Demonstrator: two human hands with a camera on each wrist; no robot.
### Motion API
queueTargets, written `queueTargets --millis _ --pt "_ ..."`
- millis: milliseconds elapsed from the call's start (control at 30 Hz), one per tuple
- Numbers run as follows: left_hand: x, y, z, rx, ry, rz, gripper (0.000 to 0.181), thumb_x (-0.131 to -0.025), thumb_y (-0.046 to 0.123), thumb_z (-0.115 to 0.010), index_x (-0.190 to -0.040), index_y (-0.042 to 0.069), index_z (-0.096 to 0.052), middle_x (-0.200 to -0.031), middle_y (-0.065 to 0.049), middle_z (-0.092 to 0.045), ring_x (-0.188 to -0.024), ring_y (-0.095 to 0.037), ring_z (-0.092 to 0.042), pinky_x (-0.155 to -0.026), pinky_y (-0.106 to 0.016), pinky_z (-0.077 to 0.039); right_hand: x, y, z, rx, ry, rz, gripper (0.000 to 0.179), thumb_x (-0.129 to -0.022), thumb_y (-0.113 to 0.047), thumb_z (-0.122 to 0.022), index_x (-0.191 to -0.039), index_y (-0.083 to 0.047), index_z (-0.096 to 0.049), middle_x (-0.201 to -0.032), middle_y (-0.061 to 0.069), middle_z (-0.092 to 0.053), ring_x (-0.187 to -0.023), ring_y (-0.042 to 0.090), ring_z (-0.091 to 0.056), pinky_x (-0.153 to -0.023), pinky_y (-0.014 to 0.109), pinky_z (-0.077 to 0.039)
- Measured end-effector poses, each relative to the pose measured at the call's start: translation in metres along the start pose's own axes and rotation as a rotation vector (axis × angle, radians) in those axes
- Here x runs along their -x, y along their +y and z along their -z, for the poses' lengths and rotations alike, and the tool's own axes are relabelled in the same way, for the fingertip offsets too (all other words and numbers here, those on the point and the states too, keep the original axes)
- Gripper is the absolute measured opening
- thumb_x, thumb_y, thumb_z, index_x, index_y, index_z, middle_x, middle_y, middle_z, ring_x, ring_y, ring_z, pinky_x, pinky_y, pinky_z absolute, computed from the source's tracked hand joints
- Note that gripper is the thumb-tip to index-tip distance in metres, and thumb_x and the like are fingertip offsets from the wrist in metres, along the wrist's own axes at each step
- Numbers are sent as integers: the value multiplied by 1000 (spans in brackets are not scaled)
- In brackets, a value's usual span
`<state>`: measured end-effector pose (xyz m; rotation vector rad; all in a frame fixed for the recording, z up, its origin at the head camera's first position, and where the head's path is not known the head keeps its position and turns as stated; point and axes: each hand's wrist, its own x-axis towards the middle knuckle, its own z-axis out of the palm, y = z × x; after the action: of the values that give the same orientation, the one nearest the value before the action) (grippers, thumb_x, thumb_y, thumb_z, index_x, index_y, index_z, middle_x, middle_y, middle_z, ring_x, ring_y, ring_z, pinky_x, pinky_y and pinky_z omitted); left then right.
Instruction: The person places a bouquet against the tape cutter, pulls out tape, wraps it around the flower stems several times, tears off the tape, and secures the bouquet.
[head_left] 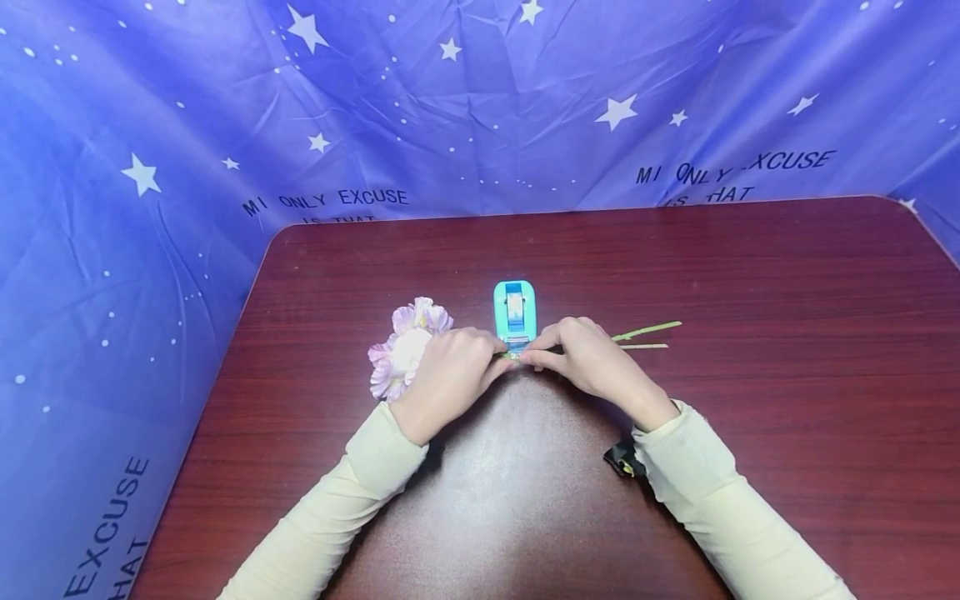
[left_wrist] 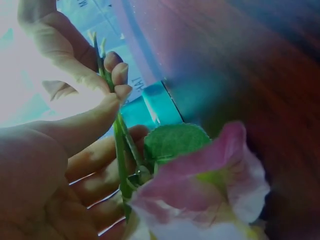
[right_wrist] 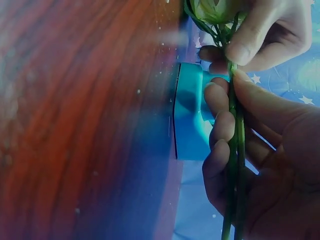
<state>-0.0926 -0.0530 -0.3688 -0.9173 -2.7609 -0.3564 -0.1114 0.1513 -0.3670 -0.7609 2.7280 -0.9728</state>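
Observation:
Two artificial flowers with pink and white petals [head_left: 388, 362] lie to the left, and their green stems [head_left: 648, 333] run through both hands to the right. My left hand [head_left: 453, 375] pinches the stems just below the flower heads, thumb against fingers. Close beside it, my right hand [head_left: 588, 358] grips the same stems [right_wrist: 233, 165], its fingers curled round them. Directly beyond the fingertips stands a light blue tape dispenser [head_left: 528, 312] with a roll in it. Whether tape is stuck to the stems is hidden by the fingers. A green leaf [left_wrist: 175, 140] shows beside the petals.
Everything is on a dark red wood-grain table [head_left: 787, 333] with rounded corners. A small black object [head_left: 621, 458] shows by the right sleeve. Behind and to the left hangs a blue cloth [head_left: 465, 108] with white stars and lettering.

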Motion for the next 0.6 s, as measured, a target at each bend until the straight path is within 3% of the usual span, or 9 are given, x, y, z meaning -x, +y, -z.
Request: queueTargets --millis 200,433,600 --pt "-1 0 1 16 -23 -22 16 -94 29 -67 -84 19 -74 -75 3 -69 -72 -19 -68 -65 -35 -52 0 2 -1 14 17 17 10 -90 -22 -72 -90 -19 -82 -79 -8 -73 -69 5 -62 -70 31 -51" --pt "-1 1 0 -85 10 -40 21 -93 28 -68 -74 21 -71 -66 4 -63 -67 -18 -65 -58 -33 -50 1 1 -2 43 44 29 9 -89 -22 -74 -92 -17 -82 -88 -4 -77 -82 13 -72 -76 37 -55" --pt "-2 2 -1 -127 18 -36 20 -92 28 -69 -74 21 -71 -66 5 -63 -67 -16 -64 -58 -31 -49 0 0 -2 61 51 23 10 -88 -24 -75 -92 -17 -82 -88 -3 -77 -83 15 -73 -77 38 -55"
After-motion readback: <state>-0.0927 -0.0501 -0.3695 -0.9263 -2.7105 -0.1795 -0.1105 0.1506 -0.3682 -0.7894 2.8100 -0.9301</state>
